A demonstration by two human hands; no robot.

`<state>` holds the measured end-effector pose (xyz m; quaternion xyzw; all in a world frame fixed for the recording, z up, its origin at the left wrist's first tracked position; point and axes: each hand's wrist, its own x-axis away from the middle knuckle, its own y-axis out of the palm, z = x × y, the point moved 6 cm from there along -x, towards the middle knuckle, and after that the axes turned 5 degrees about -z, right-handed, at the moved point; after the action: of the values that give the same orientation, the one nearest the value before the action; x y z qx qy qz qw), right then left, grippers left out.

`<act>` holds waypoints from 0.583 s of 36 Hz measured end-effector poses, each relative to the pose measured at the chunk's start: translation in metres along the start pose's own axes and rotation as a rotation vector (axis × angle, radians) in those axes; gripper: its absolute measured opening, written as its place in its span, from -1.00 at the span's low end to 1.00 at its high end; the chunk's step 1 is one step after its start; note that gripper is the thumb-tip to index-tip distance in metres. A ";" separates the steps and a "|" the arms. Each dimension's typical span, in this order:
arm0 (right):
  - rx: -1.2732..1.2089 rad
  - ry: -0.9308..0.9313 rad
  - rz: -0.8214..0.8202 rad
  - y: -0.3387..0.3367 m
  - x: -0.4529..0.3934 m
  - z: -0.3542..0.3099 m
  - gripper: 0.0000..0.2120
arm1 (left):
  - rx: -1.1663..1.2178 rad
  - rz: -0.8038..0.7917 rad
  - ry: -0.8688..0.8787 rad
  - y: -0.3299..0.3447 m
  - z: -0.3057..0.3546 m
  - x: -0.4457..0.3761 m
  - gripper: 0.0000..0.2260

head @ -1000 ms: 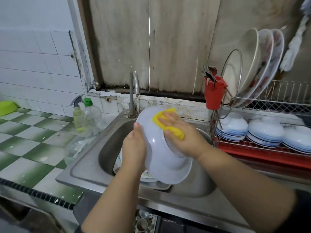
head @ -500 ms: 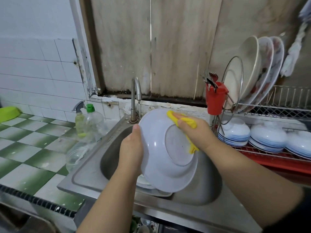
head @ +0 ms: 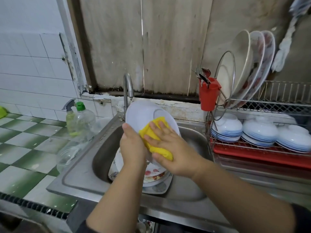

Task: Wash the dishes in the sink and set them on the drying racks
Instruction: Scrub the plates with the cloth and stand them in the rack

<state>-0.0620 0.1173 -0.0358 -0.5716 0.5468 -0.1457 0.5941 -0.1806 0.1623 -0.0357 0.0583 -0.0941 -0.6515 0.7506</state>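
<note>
Gripping the rim of a plain white bowl at frame centre over the sink, the left hand tilts it while the right hand presses a yellow sponge flat-fingered against its underside.

The light is soft and even, with no hard shadows. The wall tiles look bright and washed out. The sink basin is darker inside. Straight lines bend near the edges. Everything looks a little fuzzy.
</note>
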 end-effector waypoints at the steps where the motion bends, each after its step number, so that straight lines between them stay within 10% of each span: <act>1: -0.014 0.017 -0.027 -0.005 -0.009 -0.003 -0.41 | -0.045 -0.036 0.031 0.002 0.002 0.002 -0.57; 6: 0.083 0.125 -0.119 -0.030 -0.050 -0.006 -0.29 | -0.227 -0.254 0.152 0.010 0.006 0.008 -0.49; 15: -0.385 0.600 0.047 -0.061 -0.066 0.061 -0.83 | -0.293 -0.355 0.193 -0.008 0.012 -0.009 -0.68; 21: -0.661 1.044 0.233 -0.050 -0.022 0.101 -0.59 | -0.147 -0.251 0.192 -0.018 0.021 -0.019 -0.72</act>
<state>0.0352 0.1728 -0.0088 -0.5152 0.8397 -0.1632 0.0527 -0.2053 0.1793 -0.0202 0.0764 0.0339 -0.7367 0.6710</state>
